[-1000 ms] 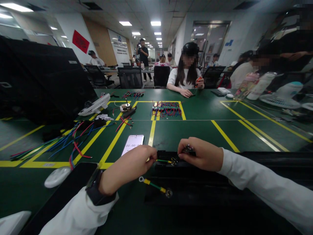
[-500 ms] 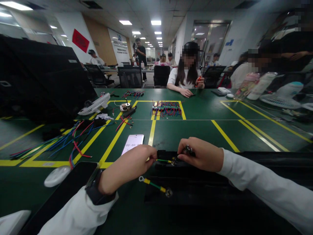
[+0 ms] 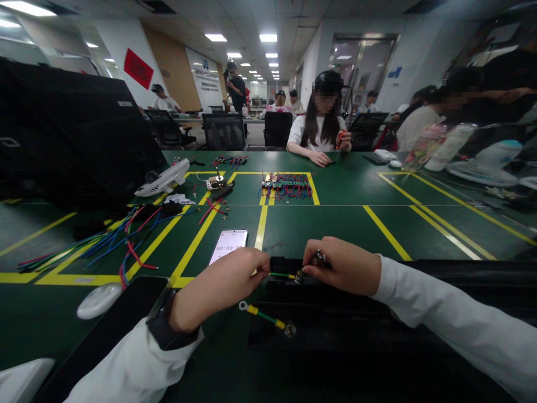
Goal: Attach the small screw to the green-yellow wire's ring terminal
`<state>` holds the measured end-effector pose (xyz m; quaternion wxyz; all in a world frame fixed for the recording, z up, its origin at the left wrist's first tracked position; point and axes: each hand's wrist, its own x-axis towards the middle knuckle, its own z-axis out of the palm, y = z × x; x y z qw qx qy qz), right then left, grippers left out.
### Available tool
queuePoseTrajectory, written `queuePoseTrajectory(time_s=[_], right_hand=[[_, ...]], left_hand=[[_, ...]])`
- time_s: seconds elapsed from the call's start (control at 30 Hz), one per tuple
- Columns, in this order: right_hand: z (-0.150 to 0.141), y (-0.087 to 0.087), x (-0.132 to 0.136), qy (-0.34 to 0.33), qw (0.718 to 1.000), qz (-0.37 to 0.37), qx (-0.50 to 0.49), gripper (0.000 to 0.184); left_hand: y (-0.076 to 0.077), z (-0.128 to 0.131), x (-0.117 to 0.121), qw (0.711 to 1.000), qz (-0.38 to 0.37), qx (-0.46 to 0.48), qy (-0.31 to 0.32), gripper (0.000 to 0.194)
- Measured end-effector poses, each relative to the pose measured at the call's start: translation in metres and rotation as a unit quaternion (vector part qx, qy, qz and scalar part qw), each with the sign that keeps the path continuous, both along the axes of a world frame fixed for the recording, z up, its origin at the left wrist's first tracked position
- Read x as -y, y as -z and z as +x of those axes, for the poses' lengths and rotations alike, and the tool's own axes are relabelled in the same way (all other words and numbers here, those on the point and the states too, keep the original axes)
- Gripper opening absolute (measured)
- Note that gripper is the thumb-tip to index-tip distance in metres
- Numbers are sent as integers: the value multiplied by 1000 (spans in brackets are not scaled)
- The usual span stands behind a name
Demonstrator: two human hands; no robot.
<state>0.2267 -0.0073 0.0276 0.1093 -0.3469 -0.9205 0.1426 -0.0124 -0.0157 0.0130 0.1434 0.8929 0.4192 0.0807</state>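
Left hand (image 3: 218, 288) pinches the near end of a short green wire (image 3: 282, 275), fingers closed on it. The wire runs left-right, level, its long axis pointing straight from the left fingertips toward the right hand (image 3: 342, 267). Its far end carries a ring lug (image 3: 298, 276) that sits at the right fingertips, touching or nearly so; cannot tell which. Right fingers are curled shut around a small metal part (image 3: 319, 258), looks like a bolt or nut, held just above the lug. Both hands rest over a black rail (image 3: 440, 268) lying across the desk (image 3: 335, 224). Right hand is nearer the lug, left hand nearer the wire's tail. A second wire (image 3: 264, 317) with yellow sleeves lies loose on the desk just below, angled down to the right, untouched. A phone (image 3: 229, 245) lies beyond the left hand.
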Motion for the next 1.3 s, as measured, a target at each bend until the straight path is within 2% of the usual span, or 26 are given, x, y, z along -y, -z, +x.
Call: queuePoseTrajectory(time_s=[0.23,0.4,0.63,0.87,1.1,1.3], right_hand=[[3,-3,-3,-43,997,-55,-16,8],[5,-2,-7,-54,993,-99,-39,7],[7,0,-2,58,980,-107,-160,15],[3,11,6,62,987,-94,-118,14],[2,12,6,55,990,-98,-87,17],[2,11,6,39,991,-99,-77,12]], left_hand=[[1,-3,0,1000,-4,7,0,15],[4,-3,-2,999,-37,28,-16,14],[8,-2,-2,992,-97,68,-43,12],[12,1,-3,986,-118,92,-71,12],[19,2,-5,983,-112,112,-88,6],[19,3,-6,984,-111,107,-93,9]])
